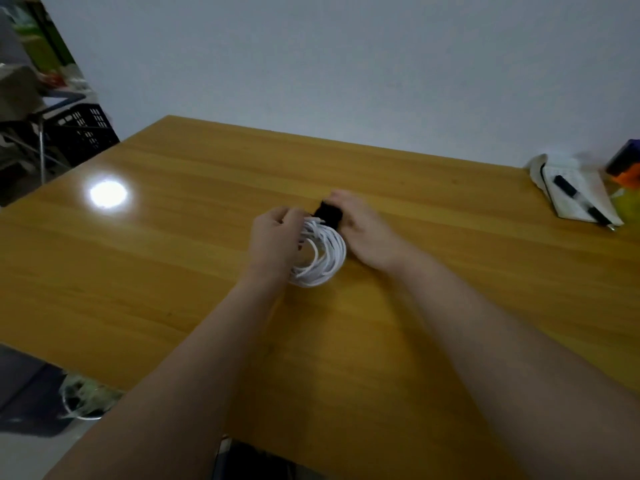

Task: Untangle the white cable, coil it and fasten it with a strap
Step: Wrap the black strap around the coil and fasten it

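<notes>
The white cable (323,256) lies wound into a round coil of several loops on the wooden table (173,254), near its middle. My left hand (273,240) grips the coil's left side with curled fingers. A black strap (328,216) sits at the coil's far end, against the loops. My right hand (363,233) holds the strap from the right, fingers pinched on it. Whether the strap is closed around the loops is hidden by my fingers.
An open notebook (575,192) with a black pen (581,204) on it lies at the table's far right, beside orange and dark objects (627,168). A black crate (83,133) and a chair stand off the far left corner. A bin (86,400) sits below the near left edge.
</notes>
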The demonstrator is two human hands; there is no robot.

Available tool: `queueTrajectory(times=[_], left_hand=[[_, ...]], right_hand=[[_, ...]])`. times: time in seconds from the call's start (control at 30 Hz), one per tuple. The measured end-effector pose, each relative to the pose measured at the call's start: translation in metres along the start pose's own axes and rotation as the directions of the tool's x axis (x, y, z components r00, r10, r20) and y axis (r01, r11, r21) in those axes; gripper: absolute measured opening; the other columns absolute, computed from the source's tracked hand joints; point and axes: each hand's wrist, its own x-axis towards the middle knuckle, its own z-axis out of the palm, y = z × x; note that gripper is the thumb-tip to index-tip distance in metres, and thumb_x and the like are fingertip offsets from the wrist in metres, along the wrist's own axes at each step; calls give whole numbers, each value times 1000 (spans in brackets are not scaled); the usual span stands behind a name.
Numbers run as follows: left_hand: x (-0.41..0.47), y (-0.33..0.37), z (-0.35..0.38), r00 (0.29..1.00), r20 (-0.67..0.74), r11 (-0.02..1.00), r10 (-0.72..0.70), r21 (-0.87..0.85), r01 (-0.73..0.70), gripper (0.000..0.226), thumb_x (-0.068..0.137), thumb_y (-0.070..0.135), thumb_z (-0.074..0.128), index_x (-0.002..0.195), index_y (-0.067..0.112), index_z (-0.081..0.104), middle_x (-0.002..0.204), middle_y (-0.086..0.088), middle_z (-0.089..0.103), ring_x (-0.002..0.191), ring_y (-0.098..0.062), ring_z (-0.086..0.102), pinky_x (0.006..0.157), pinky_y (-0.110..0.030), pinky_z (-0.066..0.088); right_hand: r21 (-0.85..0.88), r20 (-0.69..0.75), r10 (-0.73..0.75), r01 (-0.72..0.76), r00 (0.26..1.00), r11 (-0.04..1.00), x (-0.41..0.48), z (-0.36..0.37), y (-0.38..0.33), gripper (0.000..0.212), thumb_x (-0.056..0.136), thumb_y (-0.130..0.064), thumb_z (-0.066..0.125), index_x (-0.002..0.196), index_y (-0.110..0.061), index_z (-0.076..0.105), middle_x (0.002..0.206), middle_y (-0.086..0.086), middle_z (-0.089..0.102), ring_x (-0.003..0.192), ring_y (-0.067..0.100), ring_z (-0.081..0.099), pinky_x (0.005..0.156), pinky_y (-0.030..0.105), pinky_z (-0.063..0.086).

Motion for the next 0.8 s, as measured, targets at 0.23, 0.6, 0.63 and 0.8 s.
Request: queueTrajectory(times=[0.23, 0.6, 0.63, 0.8], left_hand=[[-19, 1, 6, 987, 160, 984, -18, 180, -11, 48, 92, 17, 45, 137, 34, 45, 54, 1, 40, 46, -15, 36, 42, -28, 32], [-79, 10, 48, 897, 437, 978, 72, 144, -148, 32, 92, 12, 52, 118, 27, 60, 51, 4, 43, 42, -10, 35, 45, -24, 29], [-85, 10, 49, 896, 434, 983, 95, 102, -154, 23, 92, 12, 52, 108, 25, 63, 51, 4, 44, 42, -10, 36, 44, -23, 28], [-94, 9, 63, 920, 367, 979, 136, 91, -181, 14, 93, 17, 53, 79, 16, 55, 50, 5, 43, 38, -5, 36, 39, -17, 28]], right_hand=[[-216, -183, 218, -256, 959, 942, -28, 0, 27, 30, 92, -22, 57, 121, -16, 57, 108, 7, 63, 95, 24, 59, 71, 30, 41], [483, -380, 113, 93, 918, 870, -128, -19, 31, 19, 94, -16, 52, 76, -24, 49, 103, -5, 56, 101, 13, 55, 88, 33, 45], [560, -336, 146, 73, 930, 825, -132, -20, 28, 14, 95, -21, 50, 81, -23, 49, 95, -1, 57, 92, 15, 57, 81, 38, 47], [724, -67, 193, -85, 979, 684, -140, -28, 31, 41, 84, -28, 65, 120, -16, 51, 105, 7, 67, 94, 17, 67, 81, 31, 55]])
